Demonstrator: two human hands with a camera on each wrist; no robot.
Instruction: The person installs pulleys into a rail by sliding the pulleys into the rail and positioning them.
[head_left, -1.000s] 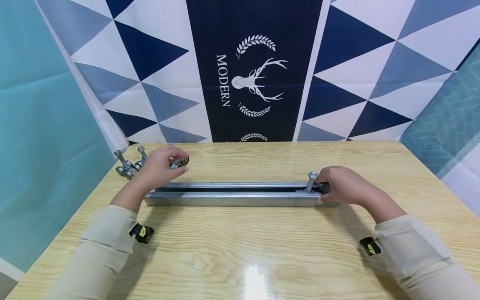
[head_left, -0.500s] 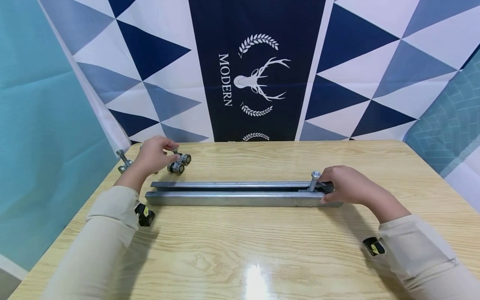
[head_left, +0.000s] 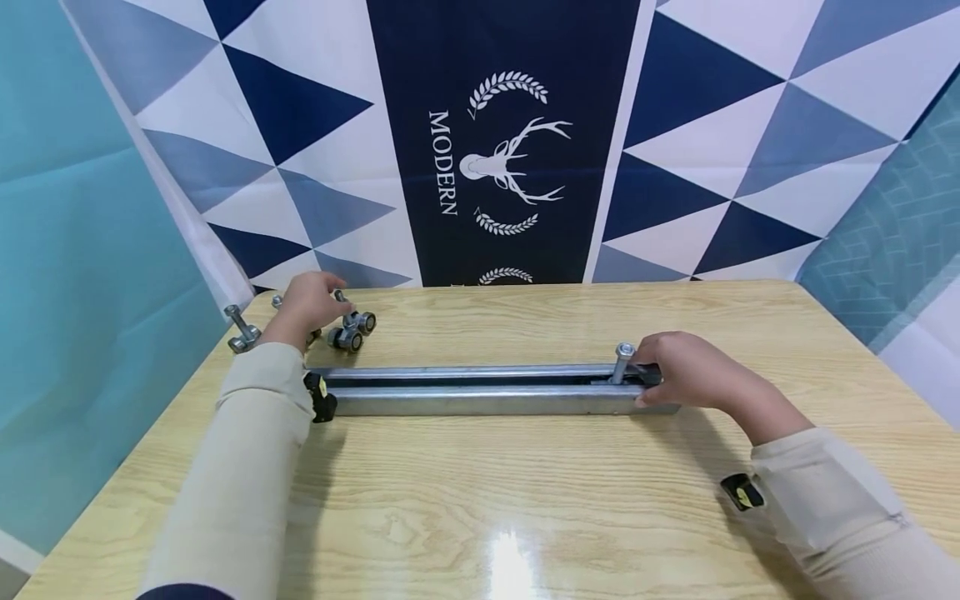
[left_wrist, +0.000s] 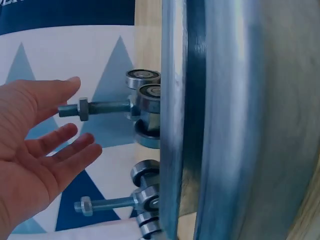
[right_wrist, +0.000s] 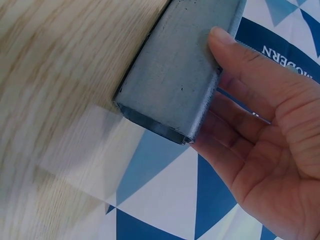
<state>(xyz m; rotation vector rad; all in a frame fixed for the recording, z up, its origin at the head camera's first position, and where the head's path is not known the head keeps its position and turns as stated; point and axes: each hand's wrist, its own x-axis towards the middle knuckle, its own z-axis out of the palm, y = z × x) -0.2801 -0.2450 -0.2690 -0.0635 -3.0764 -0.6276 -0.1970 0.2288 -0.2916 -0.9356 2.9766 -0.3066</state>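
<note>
My left hand (head_left: 306, 302) is at the bolt of a roller trolley (head_left: 351, 330) behind the rail's left end. In the left wrist view its thumb and fingers are spread about the threaded bolt (left_wrist: 105, 107), with gaps showing between. The trolley stands on several bearing wheels (left_wrist: 150, 97), its bolt pointing up. My right hand (head_left: 686, 373) grips the right end of a slotted steel rail (head_left: 480, 403), thumb on the near side and fingers over the top. Beside that hand, another trolley's bolt (head_left: 622, 362) sticks up through the slot; its wheels are hidden inside.
More roller trolleys stand at the table's back left, one (head_left: 243, 330) by the edge, another partly behind my left hand. The rail lies lengthwise across the wooden table (head_left: 480, 483). A patterned cloth (head_left: 510, 150) hangs behind.
My left hand held a trolley above the table behind the rail, then set it down upright. Its fingers have since loosened from the bolt. The right hand stays on the rail.
</note>
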